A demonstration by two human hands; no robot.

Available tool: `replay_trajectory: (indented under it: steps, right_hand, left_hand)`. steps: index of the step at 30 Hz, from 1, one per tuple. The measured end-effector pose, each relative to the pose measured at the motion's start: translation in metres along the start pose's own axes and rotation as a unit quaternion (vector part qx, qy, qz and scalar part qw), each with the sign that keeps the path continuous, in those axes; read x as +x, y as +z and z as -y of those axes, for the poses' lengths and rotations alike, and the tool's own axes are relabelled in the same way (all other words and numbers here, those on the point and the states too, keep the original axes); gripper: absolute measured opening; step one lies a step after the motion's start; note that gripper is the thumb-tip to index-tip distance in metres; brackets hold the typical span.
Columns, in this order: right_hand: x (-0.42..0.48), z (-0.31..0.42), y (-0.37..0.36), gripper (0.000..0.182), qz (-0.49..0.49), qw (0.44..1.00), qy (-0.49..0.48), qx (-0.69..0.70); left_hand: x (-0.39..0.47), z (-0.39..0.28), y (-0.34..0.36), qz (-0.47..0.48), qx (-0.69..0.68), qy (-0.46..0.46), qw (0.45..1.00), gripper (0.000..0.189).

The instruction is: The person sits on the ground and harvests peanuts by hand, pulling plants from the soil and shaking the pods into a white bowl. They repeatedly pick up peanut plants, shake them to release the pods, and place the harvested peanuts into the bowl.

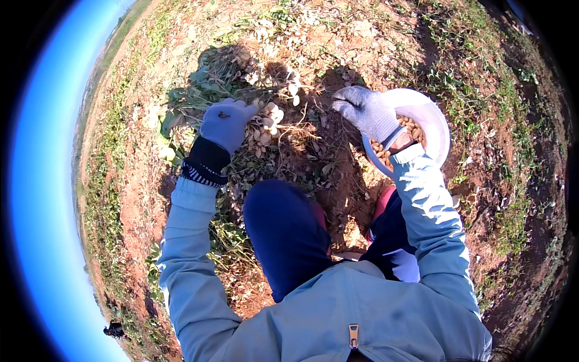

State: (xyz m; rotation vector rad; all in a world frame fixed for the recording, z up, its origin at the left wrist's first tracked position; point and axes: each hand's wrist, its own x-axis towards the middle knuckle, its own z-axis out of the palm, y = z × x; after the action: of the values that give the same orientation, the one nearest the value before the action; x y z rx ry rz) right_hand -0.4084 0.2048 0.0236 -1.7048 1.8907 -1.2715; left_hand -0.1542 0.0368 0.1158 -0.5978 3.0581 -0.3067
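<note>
My left hand, in a pale knit glove with a dark spot on its back, is closed around a bunch of uprooted peanut plants. Pale pods and thin roots hang out on the right side of that fist. My right hand, gloved too, reaches across the left rim of a white plastic bucket. Its fingers are bent together, and whether anything is pinched in them is hidden. Inside the bucket lie many loose peanuts, partly covered by my wrist.
Reddish soil with dry leaves and stalks surrounds my legs. More pulled plants lie farther ahead. Low green growth runs along the right. Far off at the lower left is a small dark figure, perhaps a person.
</note>
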Motion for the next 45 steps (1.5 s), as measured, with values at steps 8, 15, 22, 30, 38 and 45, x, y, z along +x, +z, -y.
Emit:
replay_trajectory:
  steps: [8, 15, 22, 30, 38, 45]
  right_hand:
    - [0.019, -0.010, 0.014, 0.032, -0.070, 0.993, 0.090, -0.020]
    - [0.023, 0.007, 0.049, 0.048, 0.170, 0.909, 0.159, 0.345]
    - [0.031, -0.020, 0.061, 0.035, 0.117, 0.944, 0.124, 0.283]
    - [0.035, -0.043, 0.080, 0.022, 0.116, 0.982, -0.124, 0.082]
    - [0.031, 0.001, 0.072, 0.032, 0.172, 0.948, 0.050, 0.262]
    - [0.019, 0.019, 0.044, 0.041, 0.141, 0.923, 0.069, 0.350]
  left_hand:
    - [0.013, -0.017, -0.005, -0.084, 0.076, 0.131, 0.985, 0.016]
    - [0.006, -0.044, -0.009, -0.073, 0.174, 0.170, 0.967, 0.025]
    - [-0.021, -0.001, 0.015, 0.005, 0.153, 0.054, 0.987, 0.034]
    - [-0.010, -0.030, 0.036, 0.043, -0.393, -0.259, 0.881, 0.055]
    - [0.019, -0.089, 0.060, -0.049, -0.796, -0.308, 0.519, 0.044]
    - [0.015, -0.082, 0.054, 0.001, -0.803, -0.296, 0.517, 0.032]
